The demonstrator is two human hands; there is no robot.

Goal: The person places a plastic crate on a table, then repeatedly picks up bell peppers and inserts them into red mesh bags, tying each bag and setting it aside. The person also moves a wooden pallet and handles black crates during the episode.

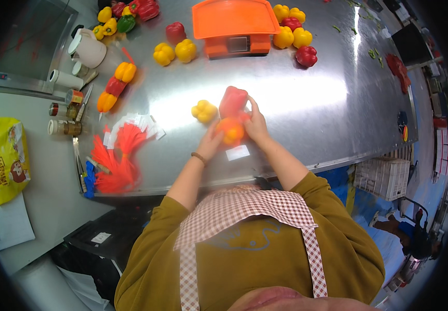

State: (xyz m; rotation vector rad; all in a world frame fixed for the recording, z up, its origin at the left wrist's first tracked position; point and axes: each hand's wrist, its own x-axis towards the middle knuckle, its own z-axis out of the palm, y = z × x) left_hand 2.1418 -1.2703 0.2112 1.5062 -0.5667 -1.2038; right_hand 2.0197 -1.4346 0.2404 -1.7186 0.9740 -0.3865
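My left hand holds a yellow bell pepper that sits inside a red mesh net. A white tag hangs at the net's near end. My right hand grips a red bell pepper just beyond it, fingers along its right side and the thumb on bunched net. Whether the red pepper is inside the net is blurred. A loose yellow bell pepper lies on the steel table to the left of both.
An orange scale stands at the back, with loose peppers beside it. A filled net of peppers, bundled red nets, a white jug, a knife and jars line the left. A crate stands right.
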